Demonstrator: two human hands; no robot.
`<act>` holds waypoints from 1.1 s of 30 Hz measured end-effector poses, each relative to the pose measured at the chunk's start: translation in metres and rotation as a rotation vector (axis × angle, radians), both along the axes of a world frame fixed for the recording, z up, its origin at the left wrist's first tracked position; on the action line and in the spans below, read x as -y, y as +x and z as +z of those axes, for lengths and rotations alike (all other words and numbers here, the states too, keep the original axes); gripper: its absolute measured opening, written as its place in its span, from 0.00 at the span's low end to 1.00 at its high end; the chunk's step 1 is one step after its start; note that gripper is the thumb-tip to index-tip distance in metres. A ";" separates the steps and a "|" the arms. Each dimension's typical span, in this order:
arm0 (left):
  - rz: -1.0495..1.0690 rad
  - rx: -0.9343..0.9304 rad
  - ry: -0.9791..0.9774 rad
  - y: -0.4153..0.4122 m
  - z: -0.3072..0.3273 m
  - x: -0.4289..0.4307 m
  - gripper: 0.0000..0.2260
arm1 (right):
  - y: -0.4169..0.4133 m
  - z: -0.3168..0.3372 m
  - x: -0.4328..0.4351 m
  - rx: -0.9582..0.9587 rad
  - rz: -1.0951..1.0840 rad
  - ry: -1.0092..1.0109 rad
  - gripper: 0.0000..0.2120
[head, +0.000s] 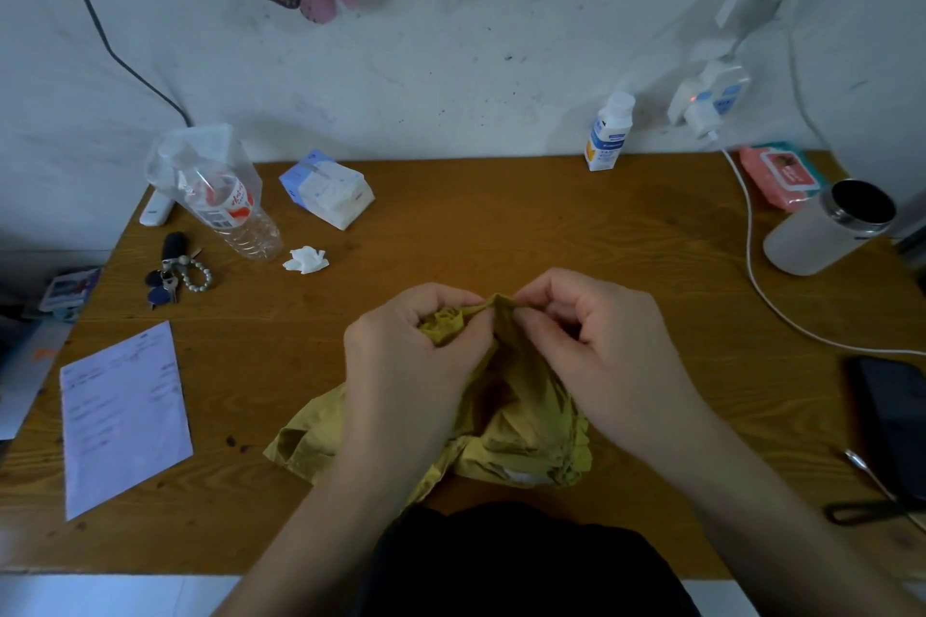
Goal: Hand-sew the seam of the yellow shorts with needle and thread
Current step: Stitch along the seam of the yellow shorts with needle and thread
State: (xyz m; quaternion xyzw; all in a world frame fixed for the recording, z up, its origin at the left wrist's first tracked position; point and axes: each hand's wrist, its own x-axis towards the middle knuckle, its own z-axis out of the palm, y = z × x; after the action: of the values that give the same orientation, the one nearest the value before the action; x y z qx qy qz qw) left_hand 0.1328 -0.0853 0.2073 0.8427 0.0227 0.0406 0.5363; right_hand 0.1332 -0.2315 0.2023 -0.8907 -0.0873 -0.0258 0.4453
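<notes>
Dark cloth (516,561) over my lap, crumpled mustard-yellow shorts (526,421) on the wood-grain counter (501,226), my left hand (406,366) gripping a wrinkled wad, my right hand (601,341) pinching the raised fold

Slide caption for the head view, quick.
Left hand and right hand pinch a fold of the yellow shorts over the table.

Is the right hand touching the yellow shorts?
Touching. The head view shows the right hand pinching a raised fold of the yellow shorts.
</notes>
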 end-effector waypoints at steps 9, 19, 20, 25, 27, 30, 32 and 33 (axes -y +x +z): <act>-0.078 -0.070 -0.049 0.001 0.000 0.001 0.05 | 0.000 0.003 0.000 -0.025 -0.006 -0.028 0.06; -0.142 -0.323 -0.328 0.011 0.000 -0.007 0.03 | 0.009 0.006 0.021 -0.328 0.145 0.353 0.07; -0.157 -0.350 -0.368 0.011 0.001 -0.008 0.02 | 0.010 0.006 0.023 -0.351 0.152 0.383 0.07; -0.262 -0.493 -0.562 0.014 0.006 -0.011 0.06 | 0.013 0.005 0.028 -0.480 0.210 0.508 0.07; -0.284 -0.560 -0.641 0.015 0.007 -0.012 0.05 | 0.015 0.004 0.031 -0.541 0.239 0.575 0.04; -0.303 -0.636 -0.709 0.017 0.006 -0.012 0.04 | 0.015 0.000 0.033 -0.602 0.277 0.639 0.03; -0.310 -0.678 -0.741 0.017 0.005 -0.012 0.04 | 0.015 -0.002 0.032 -0.613 0.278 0.675 0.03; -0.311 -0.700 -0.758 0.017 0.005 -0.012 0.04 | 0.014 -0.003 0.031 -0.614 0.275 0.692 0.04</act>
State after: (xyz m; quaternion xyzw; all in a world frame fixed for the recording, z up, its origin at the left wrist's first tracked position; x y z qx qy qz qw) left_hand 0.1497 -0.0732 0.2122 0.5466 0.0881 -0.3339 0.7629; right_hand 0.1474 -0.2630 0.1994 -0.6369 -0.0551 0.2699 0.7201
